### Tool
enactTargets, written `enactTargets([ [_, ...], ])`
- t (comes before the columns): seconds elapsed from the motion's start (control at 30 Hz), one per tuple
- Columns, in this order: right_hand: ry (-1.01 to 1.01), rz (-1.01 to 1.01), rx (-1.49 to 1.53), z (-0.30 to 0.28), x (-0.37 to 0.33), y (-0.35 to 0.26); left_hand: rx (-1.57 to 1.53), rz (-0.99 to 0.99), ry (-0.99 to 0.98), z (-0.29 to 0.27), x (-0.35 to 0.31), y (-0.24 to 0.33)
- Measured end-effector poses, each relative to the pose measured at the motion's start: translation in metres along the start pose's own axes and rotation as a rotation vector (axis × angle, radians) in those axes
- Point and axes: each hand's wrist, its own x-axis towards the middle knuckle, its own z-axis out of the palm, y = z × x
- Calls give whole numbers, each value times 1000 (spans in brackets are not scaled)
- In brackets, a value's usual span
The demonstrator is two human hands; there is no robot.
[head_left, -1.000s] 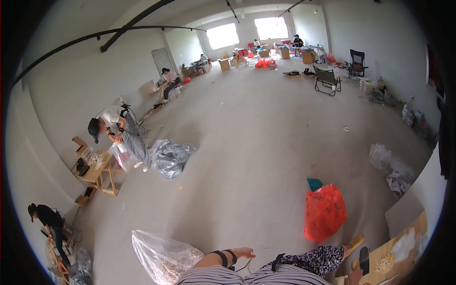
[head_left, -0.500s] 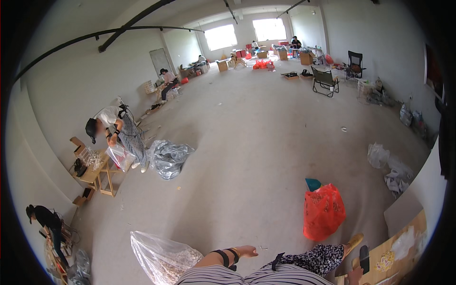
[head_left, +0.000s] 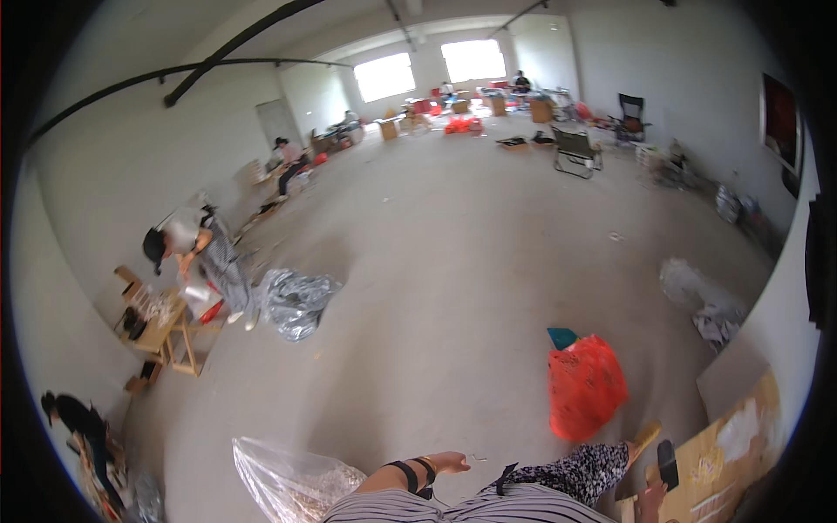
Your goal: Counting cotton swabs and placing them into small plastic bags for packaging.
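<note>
My left hand [head_left: 451, 462] reaches out over the floor at lower centre, below waist height, with black straps on the forearm and a bracelet at the wrist. Its fingers look loosely stretched, and nothing shows in them. A small pale bent piece [head_left: 479, 458] appears just past the fingertips, seemingly on the floor. At lower right, my right hand [head_left: 650, 500] is beside the edge of a wooden board or tabletop [head_left: 708, 475]. Close to it is a dark oblong thing [head_left: 668, 464]. My right fingers are small and partly hidden, so their grip is unclear.
A full red plastic bag [head_left: 588, 390] and a teal dustpan-like piece [head_left: 562, 337] stand ahead. A clear bag [head_left: 288, 479] of pale pieces lies left of my body. Farther left, a person [head_left: 196, 253] bends by a wooden table [head_left: 170, 336] near grey plastic sheeting [head_left: 296, 301].
The view has tilted and turned slightly right, so the room shifts left. Both my hands keep nearly the same posture. The person at the left table still bends over a bag.
</note>
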Motion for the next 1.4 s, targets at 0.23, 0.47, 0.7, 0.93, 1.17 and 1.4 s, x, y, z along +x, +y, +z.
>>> enactTargets([
  [0.23, 145, 47, 646, 50, -12, 76, 191, 207, -63, -13, 73, 13],
  [0.47, 408, 160, 541, -15, -49, 26, 547, 455, -180, -34, 148, -22],
  [0.7, 441, 488, 176, 19, -92, 140, 233, 591, -6, -31, 118, 116],
  [0.93, 134, -5, 230, 4, -6, 41, 142, 182, 50, -9, 38, 51],
  [1.17, 223, -55, -54, 68, 73, 74, 140, -119, -90, -4, 13, 3],
  [1.4, -192, 45, -119, 13, 49, 34, 1, -25, 23, -6, 34, 18],
])
